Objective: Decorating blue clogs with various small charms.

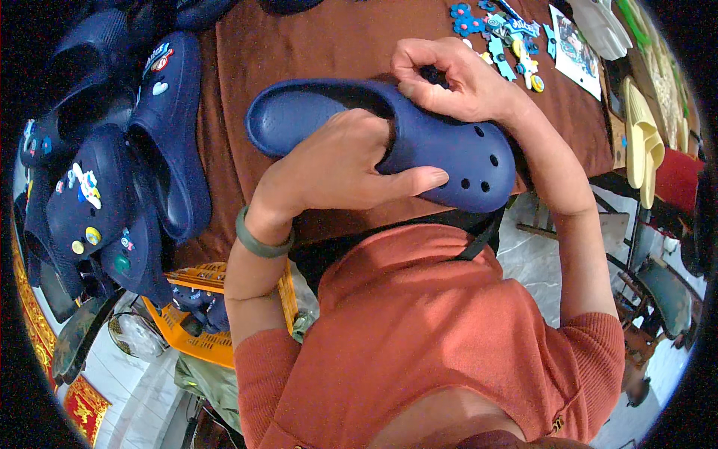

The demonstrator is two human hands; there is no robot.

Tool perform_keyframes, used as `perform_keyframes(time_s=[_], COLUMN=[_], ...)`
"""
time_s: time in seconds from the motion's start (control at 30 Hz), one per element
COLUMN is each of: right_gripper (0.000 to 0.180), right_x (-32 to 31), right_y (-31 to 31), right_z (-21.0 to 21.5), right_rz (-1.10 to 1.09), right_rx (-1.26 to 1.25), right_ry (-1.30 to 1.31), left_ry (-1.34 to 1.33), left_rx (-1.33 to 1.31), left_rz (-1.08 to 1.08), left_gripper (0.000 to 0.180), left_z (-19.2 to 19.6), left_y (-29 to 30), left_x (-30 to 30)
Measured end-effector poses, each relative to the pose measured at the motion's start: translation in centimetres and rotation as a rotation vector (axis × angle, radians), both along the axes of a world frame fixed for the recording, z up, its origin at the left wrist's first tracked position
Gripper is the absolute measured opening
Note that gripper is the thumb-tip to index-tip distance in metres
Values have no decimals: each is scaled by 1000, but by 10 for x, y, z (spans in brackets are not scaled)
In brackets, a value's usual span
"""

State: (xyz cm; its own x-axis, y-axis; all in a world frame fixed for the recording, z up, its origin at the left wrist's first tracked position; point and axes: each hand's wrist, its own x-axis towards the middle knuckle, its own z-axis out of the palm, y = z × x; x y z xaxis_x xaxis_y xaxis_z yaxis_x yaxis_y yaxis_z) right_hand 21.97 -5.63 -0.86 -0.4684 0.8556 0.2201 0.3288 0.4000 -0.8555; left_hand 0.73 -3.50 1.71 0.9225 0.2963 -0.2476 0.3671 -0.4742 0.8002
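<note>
A navy blue clog (419,142) with round holes in its toe lies sideways across the table before me, heel to the left. My left hand (344,161) holds it, fingers tucked inside the shoe's opening and thumb laid along the outside of the upper; those fingers are hidden. At the clog's far side my right hand (456,82) is closed, its index finger and thumb curled round a small dark thing that I cannot make out. Beyond the right hand lies a loose group of colourful shoe charms (508,37) in blue, yellow and white.
Several navy clogs with charms, one at the front (168,142), are heaped at the left. A brown cloth (232,45) covers the table. Below its left edge stands an orange crate (206,340). A picture card (574,52) and pale yellow slippers (639,138) are at the right.
</note>
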Motion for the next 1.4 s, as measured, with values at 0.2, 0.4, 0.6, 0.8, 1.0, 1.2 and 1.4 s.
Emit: perform_keyframes(time_s=[0.2,0.4,0.6,0.8,1.0,1.2,1.4], right_gripper=[21,23,24,23,21,38,42], right_x=[-1,2,0,0,0,-2,-4], right_y=[0,0,-2,-1,-3,-1,-1], right_z=[0,1,0,-2,4,-2,2], right_rz=[-4,-3,-25,-30,-16,-108,-120], right_rx=[-18,-27,-11,-22,-79,-161,-232], right_ry=[64,-9,1,20,-33,-47,-43], left_ry=[-38,-14,-35,-58,-63,-89,-53], left_rx=[-28,-34,10,-66,-83,-93,-39], left_rz=[20,14,29,37,39,50,72], left_gripper=[35,37,38,36,37,38,40], left_z=[-4,-4,-5,-3,-5,-5,-5], left_y=[-1,-2,-2,-2,-2,-4,-5], left_x=[-1,-1,-2,0,-1,0,-2])
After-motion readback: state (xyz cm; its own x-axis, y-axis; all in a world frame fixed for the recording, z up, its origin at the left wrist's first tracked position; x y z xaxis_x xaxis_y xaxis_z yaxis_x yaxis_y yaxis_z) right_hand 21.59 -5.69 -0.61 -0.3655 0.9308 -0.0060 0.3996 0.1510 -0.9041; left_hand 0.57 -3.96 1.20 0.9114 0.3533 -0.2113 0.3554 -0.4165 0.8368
